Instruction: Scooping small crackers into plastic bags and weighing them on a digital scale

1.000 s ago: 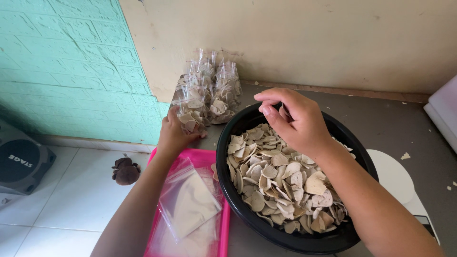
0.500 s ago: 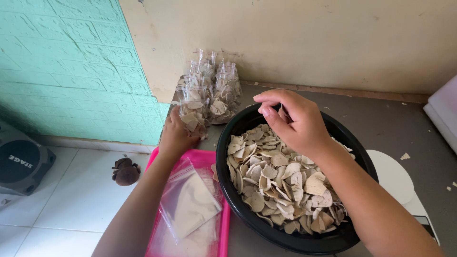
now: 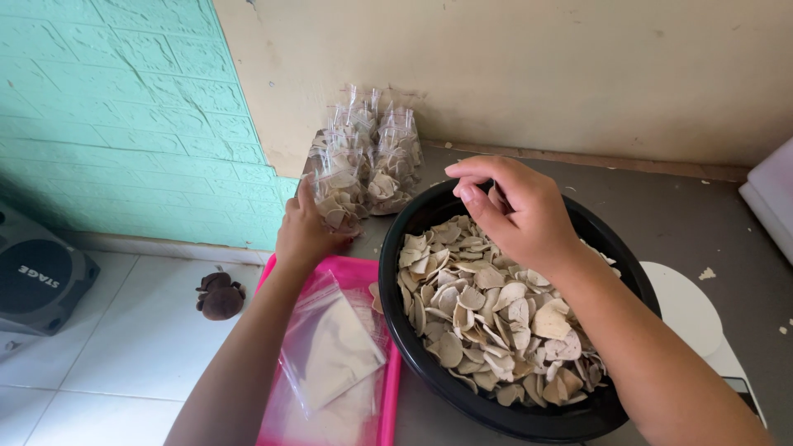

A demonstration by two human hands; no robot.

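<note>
A black round bowl [image 3: 395, 272] on the grey counter holds a heap of pale, flat chips [image 3: 487, 318]. My right hand [image 3: 516, 216] hovers over the far side of the bowl, its fingers pinched together on a few chips. My left hand [image 3: 304, 238] grips a small clear bag of chips [image 3: 334, 192] at the counter's left edge. This bag touches a cluster of similar filled bags [image 3: 392, 161] standing against the wall. A pink tray [image 3: 387, 396] lies under my left forearm, with empty clear bags [image 3: 330, 347] on it.
A white round object [image 3: 686, 307] lies right of the bowl, and a white box [image 3: 768, 198] sits at the right edge. On the tiled floor to the left are a dark speaker [image 3: 37, 281] and a small brown lump [image 3: 219, 296]. Crumbs dot the counter.
</note>
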